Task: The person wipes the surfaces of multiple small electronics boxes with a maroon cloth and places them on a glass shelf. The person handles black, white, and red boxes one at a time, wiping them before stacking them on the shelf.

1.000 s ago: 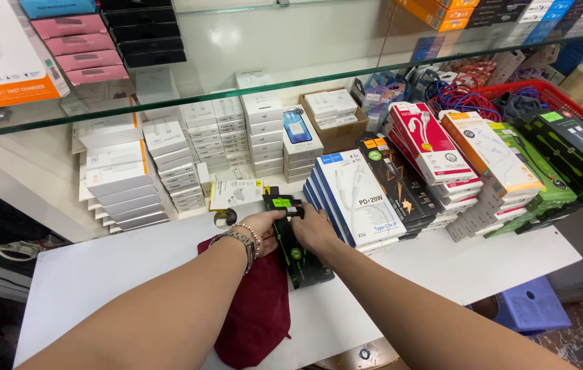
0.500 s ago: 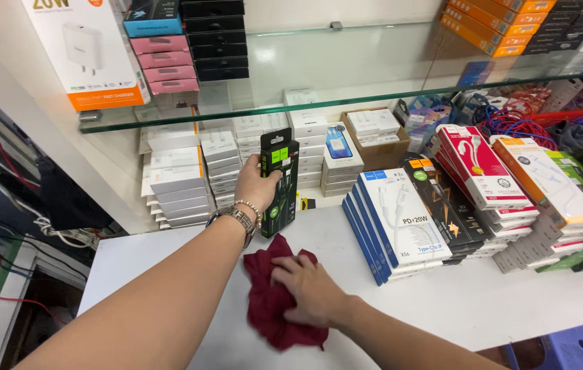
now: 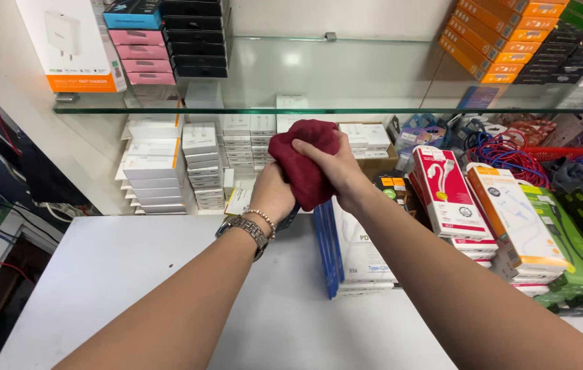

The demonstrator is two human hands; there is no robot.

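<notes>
My left hand [image 3: 272, 197], with a metal watch and bracelet at the wrist, is raised in front of the glass shelf and grips a black packaged item. Only a dark edge of that black package [image 3: 290, 218] shows below the hand. My right hand [image 3: 331, 164] presses a dark red cloth [image 3: 302, 159] over the top of the package, with the cloth bunched under its fingers. Both hands meet above the white counter [image 3: 168, 274], just left of a row of upright blue-edged white boxes [image 3: 346, 253].
Stacks of small white boxes [image 3: 199, 161] line the back under the glass shelf [image 3: 401, 109]. Cable packages in white, orange and green [image 3: 511, 212] lean at right, by a red basket [image 3: 579, 154]. Pink and black boxes [image 3: 147, 51] and orange boxes [image 3: 490, 41] sit above.
My right hand has lifted the red cloth off the counter and brought it up onto the black package. My left hand still holds the package up; the view tilted upward.
</notes>
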